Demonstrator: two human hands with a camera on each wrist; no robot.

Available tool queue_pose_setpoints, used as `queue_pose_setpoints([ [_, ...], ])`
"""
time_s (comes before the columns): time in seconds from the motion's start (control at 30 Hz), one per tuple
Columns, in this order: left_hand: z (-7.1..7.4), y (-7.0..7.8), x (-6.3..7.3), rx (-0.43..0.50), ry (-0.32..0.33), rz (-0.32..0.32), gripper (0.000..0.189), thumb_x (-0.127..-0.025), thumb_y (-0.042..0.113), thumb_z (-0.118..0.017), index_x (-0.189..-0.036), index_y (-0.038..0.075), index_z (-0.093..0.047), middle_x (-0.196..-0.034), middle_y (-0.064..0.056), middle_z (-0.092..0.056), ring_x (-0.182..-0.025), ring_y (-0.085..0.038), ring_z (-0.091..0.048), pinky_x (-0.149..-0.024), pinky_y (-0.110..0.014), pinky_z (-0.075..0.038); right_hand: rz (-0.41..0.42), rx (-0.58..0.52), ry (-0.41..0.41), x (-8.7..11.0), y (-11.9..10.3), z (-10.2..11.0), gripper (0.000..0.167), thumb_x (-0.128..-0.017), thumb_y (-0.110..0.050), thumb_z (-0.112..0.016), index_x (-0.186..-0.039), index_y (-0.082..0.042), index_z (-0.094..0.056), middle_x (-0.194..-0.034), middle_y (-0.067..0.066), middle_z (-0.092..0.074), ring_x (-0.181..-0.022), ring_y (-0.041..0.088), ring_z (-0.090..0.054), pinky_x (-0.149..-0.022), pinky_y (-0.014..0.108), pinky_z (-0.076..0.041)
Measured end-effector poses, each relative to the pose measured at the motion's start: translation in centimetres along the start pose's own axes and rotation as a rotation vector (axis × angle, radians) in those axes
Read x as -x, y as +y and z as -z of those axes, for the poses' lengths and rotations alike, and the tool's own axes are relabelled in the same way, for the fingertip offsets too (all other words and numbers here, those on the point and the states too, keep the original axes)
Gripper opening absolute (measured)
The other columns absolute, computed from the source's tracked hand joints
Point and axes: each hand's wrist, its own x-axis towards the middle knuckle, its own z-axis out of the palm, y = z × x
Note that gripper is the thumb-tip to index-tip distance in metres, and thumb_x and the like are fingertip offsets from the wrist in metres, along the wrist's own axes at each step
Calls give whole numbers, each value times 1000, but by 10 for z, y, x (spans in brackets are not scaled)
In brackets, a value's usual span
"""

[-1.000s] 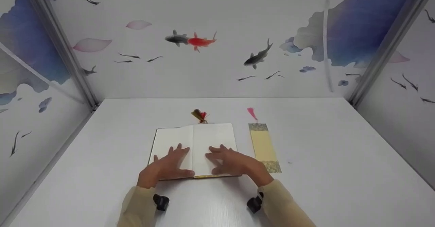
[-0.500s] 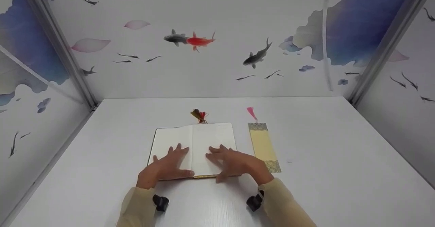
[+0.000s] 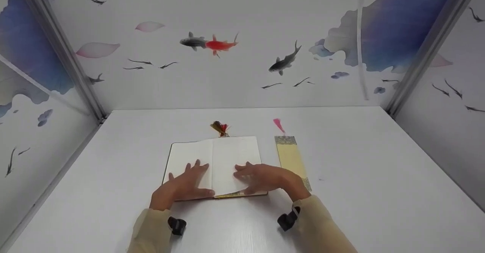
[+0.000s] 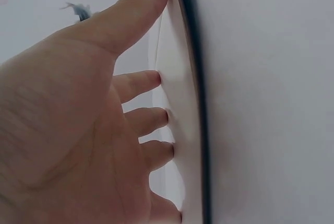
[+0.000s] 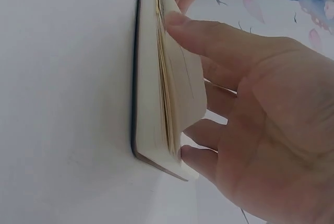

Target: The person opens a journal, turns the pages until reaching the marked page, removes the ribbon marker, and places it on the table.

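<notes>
An open notebook (image 3: 227, 152) with blank cream pages lies flat on the white table (image 3: 360, 162). My left hand (image 3: 189, 179) rests flat on its left page (image 4: 180, 104), fingers spread and straight, thumb along the near edge. My right hand (image 3: 252, 183) arches over the right page. Its thumb (image 5: 209, 36) sits at the near page edge and a few top sheets (image 5: 182, 88) curl up between thumb and fingers. A brown and red tassel (image 3: 220, 128) sticks out past the notebook's far edge.
A yellow bookmark (image 3: 290, 156) with patterned ends and a pink tassel (image 3: 278, 125) lies just right of the notebook, close to my right wrist. Painted panels with fish wall in the table at the back and both sides.
My right hand has arched up and its thumb has lifted the near edge of the right page. The left hand stays flat on the left page.
</notes>
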Motion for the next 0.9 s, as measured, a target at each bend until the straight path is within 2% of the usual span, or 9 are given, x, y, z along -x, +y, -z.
queue_pose_setpoints([
  [0.17,1,0,-2,-8,-4,-1,98,-86,60,-69,-160,14,-24,-169,-19,-10,-155,-45,-5,-110,-82,-2,48,28,2,1,3,3,53,-98,-16,-62,-149,-22,-50,-163,-8,-34,-156,21,-21,-126,46,-22],
  [0.3,2,0,-3,-1,-6,-3,98,-87,60,-68,-160,14,-24,-169,-19,-9,-156,-45,-4,-110,-82,-2,75,-33,67,3,8,6,49,-98,-9,-61,-146,-17,-54,-158,-1,-45,-153,26,-31,-123,49,-28],
  [0.4,3,0,-4,11,-6,-4,97,-87,59,-69,-161,14,-23,-169,-19,-8,-156,-44,-3,-110,-82,-1,35,-123,160,2,10,8,49,-95,-9,-66,-142,-16,-58,-155,2,-50,-150,28,-37,-120,51,-33],
  [0.47,3,1,-4,16,-6,-4,97,-87,59,-69,-161,14,-23,-169,-19,-8,-156,-44,-2,-110,-82,0,14,-140,241,1,10,9,51,-93,-9,-70,-142,-13,-57,-156,8,-48,-148,31,-39,-119,52,-34],
  [0.6,4,2,-4,8,-5,-8,99,-86,61,-68,-161,14,-23,-169,-19,-7,-156,-44,-3,-110,-82,-1,40,-183,407,-3,12,11,59,-90,1,-69,-146,0,-49,-158,23,-38,-147,41,-37,-118,53,-34],
  [0.67,4,2,-4,1,-5,-8,100,-86,62,-68,-161,13,-23,-169,-20,-7,-156,-45,-3,-110,-83,-1,56,-269,459,-4,13,12,63,-91,4,-66,-150,2,-41,-157,26,-35,-144,44,-39,-115,54,-39],
  [0.8,2,0,-3,-15,-13,-7,99,-87,62,-67,-161,14,-22,-169,-19,-7,-156,-45,-3,-109,-83,-1,49,-589,493,-7,14,12,64,-100,-4,-57,-157,-2,-28,-156,24,-39,-136,42,-51,-105,50,-50],
  [0.9,-1,-2,-3,-18,-20,-3,98,-87,62,-65,-161,15,-22,-169,-19,-7,-156,-44,-3,-110,-83,-1,24,-772,488,-9,12,11,58,-104,-16,-53,-156,-4,-30,-149,23,-48,-127,40,-59,-101,48,-54],
])
